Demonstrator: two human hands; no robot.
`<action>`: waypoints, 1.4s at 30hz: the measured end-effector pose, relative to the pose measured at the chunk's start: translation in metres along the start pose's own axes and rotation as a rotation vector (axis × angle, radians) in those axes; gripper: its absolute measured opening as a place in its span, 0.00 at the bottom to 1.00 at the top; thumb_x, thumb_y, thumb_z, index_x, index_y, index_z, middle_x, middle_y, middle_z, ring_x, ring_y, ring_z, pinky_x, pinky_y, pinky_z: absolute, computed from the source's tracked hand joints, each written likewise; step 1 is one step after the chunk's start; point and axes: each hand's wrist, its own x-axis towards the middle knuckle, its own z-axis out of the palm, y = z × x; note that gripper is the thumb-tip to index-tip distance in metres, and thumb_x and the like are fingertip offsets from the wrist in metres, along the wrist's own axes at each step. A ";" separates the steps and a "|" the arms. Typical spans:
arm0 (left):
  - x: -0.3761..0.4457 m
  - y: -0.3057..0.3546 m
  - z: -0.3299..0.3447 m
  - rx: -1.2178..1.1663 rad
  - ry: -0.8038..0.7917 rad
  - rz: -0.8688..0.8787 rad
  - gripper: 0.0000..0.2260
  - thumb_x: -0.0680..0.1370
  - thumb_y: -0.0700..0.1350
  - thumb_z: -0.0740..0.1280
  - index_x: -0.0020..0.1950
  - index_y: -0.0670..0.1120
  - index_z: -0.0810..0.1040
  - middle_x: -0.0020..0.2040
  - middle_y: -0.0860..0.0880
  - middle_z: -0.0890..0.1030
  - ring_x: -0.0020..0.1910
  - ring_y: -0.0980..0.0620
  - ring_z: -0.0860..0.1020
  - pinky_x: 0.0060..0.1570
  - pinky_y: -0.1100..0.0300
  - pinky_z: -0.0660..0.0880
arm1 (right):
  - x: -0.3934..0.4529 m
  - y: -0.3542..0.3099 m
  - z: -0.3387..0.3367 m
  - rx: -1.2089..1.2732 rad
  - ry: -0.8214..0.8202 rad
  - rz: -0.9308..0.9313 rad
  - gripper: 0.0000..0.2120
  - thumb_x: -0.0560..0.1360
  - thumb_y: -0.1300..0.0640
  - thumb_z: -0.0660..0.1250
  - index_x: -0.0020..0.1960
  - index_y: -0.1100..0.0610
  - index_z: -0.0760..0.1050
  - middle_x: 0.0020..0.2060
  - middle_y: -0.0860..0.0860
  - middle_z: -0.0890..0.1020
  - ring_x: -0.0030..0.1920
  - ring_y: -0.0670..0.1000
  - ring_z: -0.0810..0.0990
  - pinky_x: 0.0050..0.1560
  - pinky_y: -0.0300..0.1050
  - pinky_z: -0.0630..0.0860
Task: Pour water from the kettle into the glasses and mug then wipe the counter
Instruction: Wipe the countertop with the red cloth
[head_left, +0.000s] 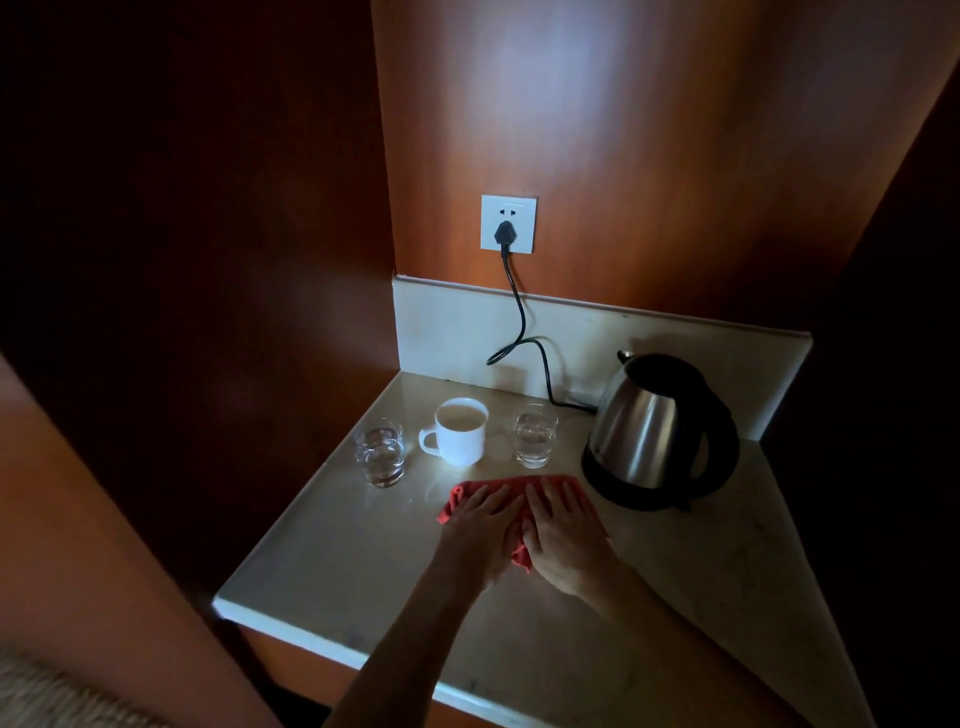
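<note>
A red cloth (460, 496) lies flat on the pale stone counter (337, 566), in front of the mug and the right glass. My left hand (480, 530) and my right hand (563, 530) both press flat on it, fingers stretched out, side by side. Behind them stand a white mug (461, 431) filled with liquid, a clear glass (381, 451) with water to its left and a second glass (535, 435) with water to its right. The steel kettle (652, 431) with black handle sits on its base at the right, spout pointing left.
A black cord (519, 332) runs from the kettle base up to a plug in a white wall socket (508, 224). A stone backsplash (457, 332) and dark wood panels close the nook at the back and left. The counter's front-left edge (291, 621) drops off.
</note>
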 end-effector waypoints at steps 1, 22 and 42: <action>0.003 0.001 0.001 0.005 -0.008 -0.008 0.22 0.81 0.56 0.53 0.70 0.51 0.74 0.69 0.51 0.76 0.70 0.47 0.71 0.69 0.48 0.68 | 0.003 0.001 0.001 0.004 -0.003 0.002 0.27 0.75 0.47 0.55 0.61 0.62 0.82 0.59 0.63 0.83 0.56 0.66 0.83 0.57 0.64 0.79; 0.023 -0.014 0.021 0.080 -0.083 0.001 0.24 0.82 0.57 0.47 0.76 0.51 0.65 0.75 0.52 0.68 0.76 0.49 0.62 0.73 0.46 0.59 | 0.027 0.015 0.005 0.111 0.042 -0.035 0.26 0.78 0.48 0.56 0.65 0.63 0.79 0.62 0.62 0.81 0.61 0.65 0.80 0.62 0.63 0.76; 0.000 -0.002 0.008 -0.002 -0.044 -0.041 0.20 0.82 0.54 0.54 0.70 0.51 0.75 0.69 0.50 0.76 0.70 0.47 0.72 0.70 0.47 0.67 | -0.004 -0.006 -0.001 0.112 -0.004 0.038 0.26 0.74 0.49 0.56 0.60 0.63 0.83 0.59 0.64 0.83 0.55 0.68 0.83 0.57 0.66 0.78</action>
